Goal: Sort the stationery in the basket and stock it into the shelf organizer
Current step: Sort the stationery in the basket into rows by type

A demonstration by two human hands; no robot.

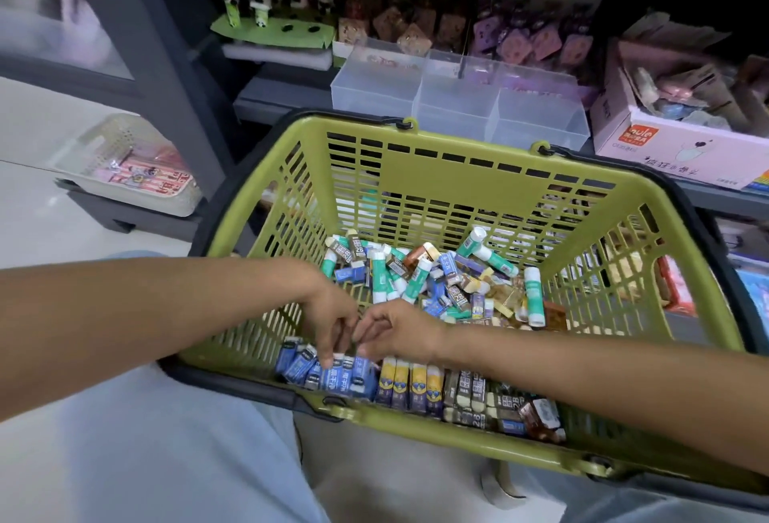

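A green plastic basket (457, 173) sits in front of me, holding a jumbled heap of glue sticks and erasers (437, 281) at its far side. Along the near wall stand sorted rows: blue erasers (328, 375), yellow-and-blue erasers (410, 387) and brown 2B erasers (474, 395). My left hand (333, 314) reaches down with fingertips on the tops of the blue erasers. My right hand (399, 333) meets it from the right, fingers curled over the same row. A clear shelf organizer (457, 94) with three compartments stands on the shelf behind the basket.
Boxes of stationery fill the shelf: panda figures (266, 2) at left, brown and purple packs behind the organizer, a pink carton (682, 144) at right. A white tray (129, 164) of goods rests on the floor at left. My knees are under the basket.
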